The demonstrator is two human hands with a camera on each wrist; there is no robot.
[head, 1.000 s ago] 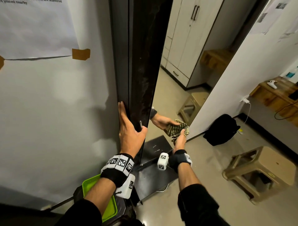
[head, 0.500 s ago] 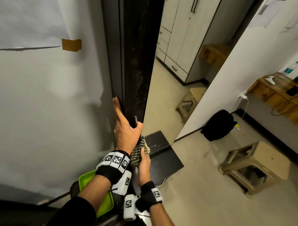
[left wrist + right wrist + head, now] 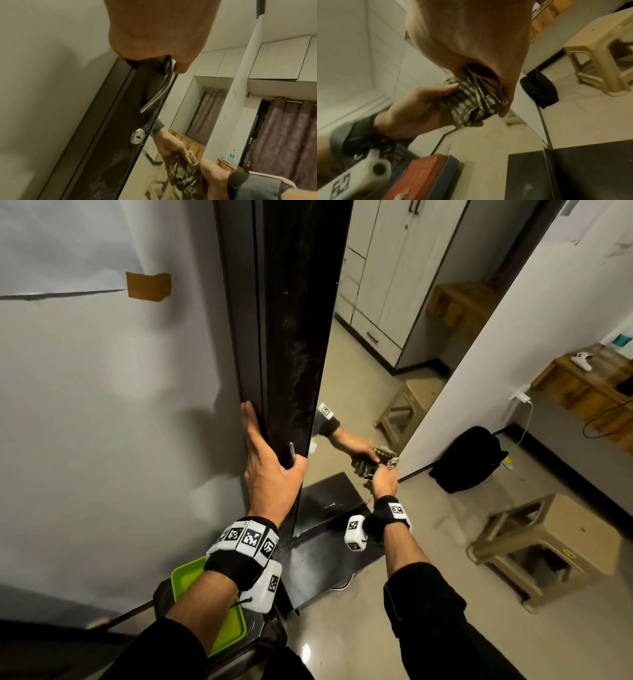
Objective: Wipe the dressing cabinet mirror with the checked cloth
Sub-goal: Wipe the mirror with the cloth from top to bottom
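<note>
Wiping underway: right hand (image 3: 383,481) clamped on bunched cloth (image 3: 476,100) against mirror (image 3: 359,392), lower centre; left hand (image 3: 270,470) gripped door edge. Next probably higher strokes.

I'm looking into a bedroom in somebody's home: tall white built-in wardrobe doors (image 3: 383,285) reflected in a full-length cabinet mirror (image 3: 359,378), maroon curtains (image 3: 288,135) on a rod, a beige plastic stool (image 3: 548,546) on glossy floor tiles, a black backpack (image 3: 467,460) slumped against the white wall.
</note>
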